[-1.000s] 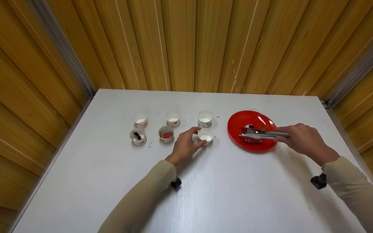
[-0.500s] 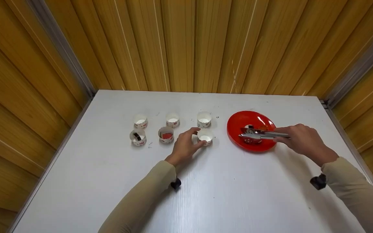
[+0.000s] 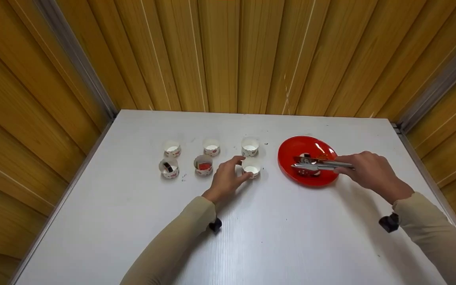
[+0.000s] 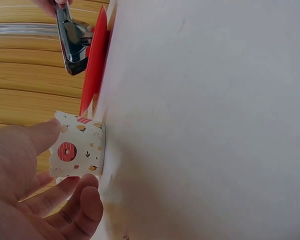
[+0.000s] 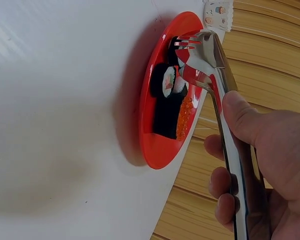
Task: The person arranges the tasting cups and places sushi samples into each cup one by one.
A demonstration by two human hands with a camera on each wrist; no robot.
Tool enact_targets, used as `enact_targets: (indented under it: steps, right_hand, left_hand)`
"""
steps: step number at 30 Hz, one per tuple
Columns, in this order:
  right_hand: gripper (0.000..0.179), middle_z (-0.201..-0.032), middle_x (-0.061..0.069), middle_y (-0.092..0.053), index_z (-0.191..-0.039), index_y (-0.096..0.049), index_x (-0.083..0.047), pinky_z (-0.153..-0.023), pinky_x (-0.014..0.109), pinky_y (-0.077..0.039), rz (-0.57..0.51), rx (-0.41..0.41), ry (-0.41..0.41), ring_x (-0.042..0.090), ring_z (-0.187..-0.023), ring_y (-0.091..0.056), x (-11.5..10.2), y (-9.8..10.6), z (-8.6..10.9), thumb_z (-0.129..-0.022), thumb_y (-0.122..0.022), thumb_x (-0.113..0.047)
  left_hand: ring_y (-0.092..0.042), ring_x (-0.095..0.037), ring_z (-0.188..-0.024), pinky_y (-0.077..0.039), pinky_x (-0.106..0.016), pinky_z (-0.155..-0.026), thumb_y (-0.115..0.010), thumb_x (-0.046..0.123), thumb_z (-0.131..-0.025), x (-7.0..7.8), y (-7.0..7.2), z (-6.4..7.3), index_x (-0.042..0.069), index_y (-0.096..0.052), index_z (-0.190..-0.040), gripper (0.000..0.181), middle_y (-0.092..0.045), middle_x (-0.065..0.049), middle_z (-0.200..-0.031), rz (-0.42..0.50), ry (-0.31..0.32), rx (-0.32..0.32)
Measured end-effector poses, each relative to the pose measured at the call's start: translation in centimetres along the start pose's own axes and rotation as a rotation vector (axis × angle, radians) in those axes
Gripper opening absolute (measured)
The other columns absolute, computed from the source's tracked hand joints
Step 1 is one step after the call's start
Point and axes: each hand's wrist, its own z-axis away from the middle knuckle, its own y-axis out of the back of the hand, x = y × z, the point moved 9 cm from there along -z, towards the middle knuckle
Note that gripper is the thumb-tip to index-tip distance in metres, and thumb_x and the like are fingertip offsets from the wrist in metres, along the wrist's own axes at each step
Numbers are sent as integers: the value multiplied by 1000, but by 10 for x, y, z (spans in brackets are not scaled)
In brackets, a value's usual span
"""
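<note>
My left hand (image 3: 226, 179) holds a white paper baking cup (image 3: 255, 169) upright on the table, thumb on one side and fingers on the other. The left wrist view shows a doughnut print on this cup (image 4: 80, 147). In my right hand (image 3: 372, 171) are metal serving tongs (image 5: 235, 165), with a fork-like tip on one arm. Their tips reach over a red plate (image 3: 286, 160) bearing several sushi pieces. Among these, the right wrist view shows a sushi roll (image 5: 168, 82) and a seaweed-wrapped piece with orange roe (image 5: 166, 116). The tong tips partly cover the sushi.
More paper cups stand left of and behind the left hand. One front cup (image 3: 169, 168) has a dark-and-white piece inside, another front cup (image 3: 203, 166) a red-topped one. The white table (image 3: 291, 237) meets wood-patterned walls (image 3: 220, 59) behind and at both sides.
</note>
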Motion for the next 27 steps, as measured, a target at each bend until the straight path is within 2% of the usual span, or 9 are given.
enact_targets:
  steps: [11,20,27]
  right_hand:
    - [38,-97,11,-77,-126,-75,-12,-56,34,-42,9,7,12,23,-72,-55,-13,14,-6,-90,-81,-23]
    - [41,-92,8,-76,-128,-73,-10,-55,34,-41,8,12,29,22,-69,-53,-32,28,-17,-90,-82,-22]
    - [42,-104,13,-77,-129,-73,-11,-63,39,-49,0,21,53,27,-81,-62,-49,33,-28,-90,-81,-25]
  left_hand:
    - [-61,-31,-125,-45,-47,-107,-79,35,-92,-1,-1,0,6,-58,-140,60,-69,-12,-127,0,-5,5]
    - [-62,-29,-124,-44,-45,-108,-79,35,-92,-1,-1,-1,4,-58,-140,61,-70,-12,-127,5,-7,0]
    - [-62,-27,-123,-44,-44,-108,-79,33,-92,-1,-1,-1,1,-60,-137,58,-70,-12,-126,21,-17,0]
